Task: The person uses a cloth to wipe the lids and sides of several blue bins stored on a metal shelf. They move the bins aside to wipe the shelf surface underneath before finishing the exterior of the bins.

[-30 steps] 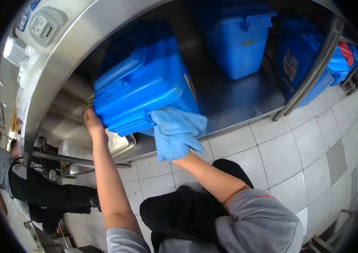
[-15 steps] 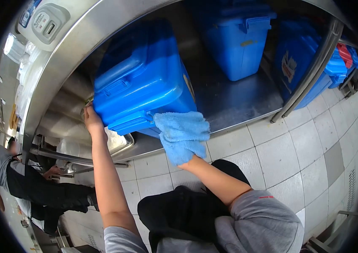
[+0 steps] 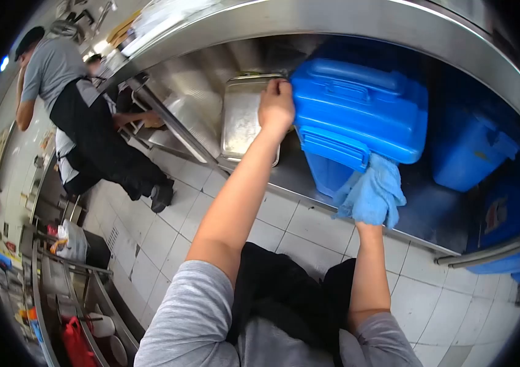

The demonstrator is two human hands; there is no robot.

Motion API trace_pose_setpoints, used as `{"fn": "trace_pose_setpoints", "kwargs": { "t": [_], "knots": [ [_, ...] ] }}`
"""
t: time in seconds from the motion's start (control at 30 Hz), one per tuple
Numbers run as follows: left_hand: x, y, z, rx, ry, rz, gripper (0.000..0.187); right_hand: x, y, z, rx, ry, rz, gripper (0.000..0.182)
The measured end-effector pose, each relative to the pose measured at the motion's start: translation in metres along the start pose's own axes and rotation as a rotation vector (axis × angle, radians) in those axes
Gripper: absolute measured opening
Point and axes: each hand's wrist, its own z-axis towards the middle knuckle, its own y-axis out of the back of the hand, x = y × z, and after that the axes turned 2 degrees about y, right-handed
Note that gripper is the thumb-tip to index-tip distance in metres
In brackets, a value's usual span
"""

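Our view has swung towards the left; the blue lidded storage bin (image 3: 333, 174) now sits right of centre, and a co-worker in a black apron (image 3: 88, 125) shows more fully. Our two hands stay at the same bin, which remains on the lower steel shelf (image 3: 422, 211) with its lid (image 3: 407, 125) on; the work seems to continue at its outside.

Our left hand (image 3: 276, 113) is partly curled at the lid's left side, its fingers bent inward; we cannot tell whether they grip. Our right hand is covered by the light blue cloth (image 3: 377, 192), which it carries against the bin below the lid's front corner, beside the latch (image 3: 333, 147); its fingers are hidden, so we cannot tell how far they close.

The metal tray (image 3: 244, 122) lies close beside our left hand, narrowing that side; the steel counter (image 3: 272, 24) overhangs the bin and likely limits reach from above; another blue bin (image 3: 471, 156) stands farther right.
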Motion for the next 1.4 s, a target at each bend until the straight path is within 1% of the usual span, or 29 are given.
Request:
{"fn": "trace_pose_setpoints", "kwargs": {
  "t": [0.03, 0.1, 0.17, 0.2, 0.23, 0.27, 0.33, 0.37, 0.4, 0.43, 0.47, 0.5, 0.53, 0.57, 0.6, 0.67, 0.7, 0.77, 0.83, 0.87, 0.9, 0.97, 1.03, 1.13, 1.23, 1.3, 1.37, 1.4],
  "knots": [
    [-0.013, 0.006, -0.009, -0.024, 0.035, 0.064, 0.039, 0.003, -0.004, -0.003, -0.102, -0.069, 0.207, 0.033],
    [-0.013, 0.007, -0.007, 0.003, 0.04, 0.039, 0.039, -0.026, -0.022, -0.02, -0.024, -0.388, 0.341, 0.032],
    [-0.009, 0.006, -0.008, 0.0, 0.033, 0.023, 0.038, -0.016, -0.013, -0.015, -0.071, -0.39, 0.246, 0.035],
    [-0.008, 0.006, -0.007, -0.003, 0.033, 0.016, 0.038, 0.029, 0.012, 0.007, -0.14, -0.239, 0.088, 0.038],
    [-0.006, 0.004, -0.007, -0.001, 0.033, 0.006, 0.038, 0.054, 0.026, 0.016, -0.204, -0.09, -0.068, 0.041],
    [-0.006, 0.003, -0.006, 0.0, 0.031, 0.0, 0.038, 0.045, 0.025, 0.013, -0.177, -0.001, -0.156, 0.037],
    [-0.009, 0.005, -0.009, -0.014, 0.031, 0.01, 0.038, 0.003, 0.012, -0.002, -0.119, 0.173, -0.331, 0.032],
    [-0.008, 0.004, -0.008, -0.022, 0.016, -0.012, 0.038, -0.027, -0.01, -0.014, -0.157, 0.014, 0.071, 0.032],
    [-0.004, 0.003, -0.007, -0.025, 0.004, -0.032, 0.038, -0.04, -0.021, -0.025, -0.205, -0.101, 0.286, 0.031],
    [-0.002, 0.002, -0.005, -0.028, -0.014, -0.06, 0.038, -0.027, -0.018, -0.026, -0.25, -0.137, 0.351, 0.031],
    [0.003, 0.0, -0.002, -0.021, -0.064, -0.125, 0.039, 0.004, -0.005, -0.016, -0.292, -0.061, 0.181, 0.03],
    [0.001, -0.001, -0.005, -0.057, -0.09, -0.124, 0.038, 0.035, 0.012, 0.0, -0.334, 0.018, 0.004, 0.03],
    [-0.007, 0.005, -0.01, -0.022, -0.057, -0.107, 0.037, 0.054, 0.022, 0.012, -0.364, 0.104, -0.174, 0.03],
    [-0.006, 0.004, -0.008, -0.01, -0.023, -0.152, 0.035, 0.047, 0.022, 0.01, -0.267, 0.194, -0.417, 0.029],
    [-0.005, 0.002, -0.007, -0.005, -0.035, -0.216, 0.035, 0.04, 0.022, 0.008, -0.192, 0.306, -0.647, 0.027],
    [-0.002, 0.002, -0.004, 0.025, -0.077, -0.226, 0.035, 0.009, -0.012, -0.004, -0.237, 0.229, -0.51, 0.025],
    [-0.003, 0.004, -0.008, 0.046, -0.067, -0.245, 0.036, -0.018, -0.051, -0.011, -0.38, 0.076, -0.143, 0.023],
    [-0.016, 0.008, -0.017, 0.078, 0.007, -0.268, 0.038, -0.019, -0.064, -0.014, -0.451, -0.038, 0.133, 0.021],
    [-0.02, 0.011, -0.018, 0.107, 0.027, -0.29, 0.039, -0.005, -0.057, -0.024, -0.318, 0.026, -0.057, 0.02],
    [-0.014, 0.009, -0.013, 0.093, 0.045, -0.29, 0.037, -0.002, -0.048, -0.018, -0.158, 0.015, -0.238, 0.019],
    [-0.008, 0.008, -0.006, 0.126, 0.054, -0.313, 0.035, -0.003, -0.035, -0.011, 0.011, 0.007, -0.423, 0.018],
    [-0.012, 0.012, -0.012, 0.148, 0.085, -0.333, 0.033, 0.012, -0.028, -0.019, 0.146, -0.106, -0.354, 0.018],
    [-0.01, 0.011, -0.012, 0.16, 0.107, -0.359, 0.032, 0.027, -0.02, -0.012, 0.019, -0.232, 0.086, 0.02],
    [-0.011, 0.009, -0.008, 0.156, 0.127, -0.423, 0.03, 0.037, -0.008, 0.005, -0.162, -0.359, 0.728, 0.021],
    [-0.016, 0.01, -0.01, 0.139, 0.128, -0.415, 0.031, 0.013, -0.021, -0.001, -0.255, 0.092, -0.178, 0.016],
    [-0.014, 0.01, -0.013, 0.146, 0.13, -0.41, 0.031, 0.06, 0.01, 0.005, -0.225, -0.137, -0.122, 0.017],
    [-0.014, 0.009, -0.007, 0.154, 0.148, -0.418, 0.032, 0.073, 0.023, 0.014, -0.192, -0.185, -0.178, 0.02],
    [-0.012, 0.009, -0.007, 0.154, 0.142, -0.421, 0.032, 0.07, 0.024, 0.013, -0.169, -0.132, -0.255, 0.022]
  ]
}}
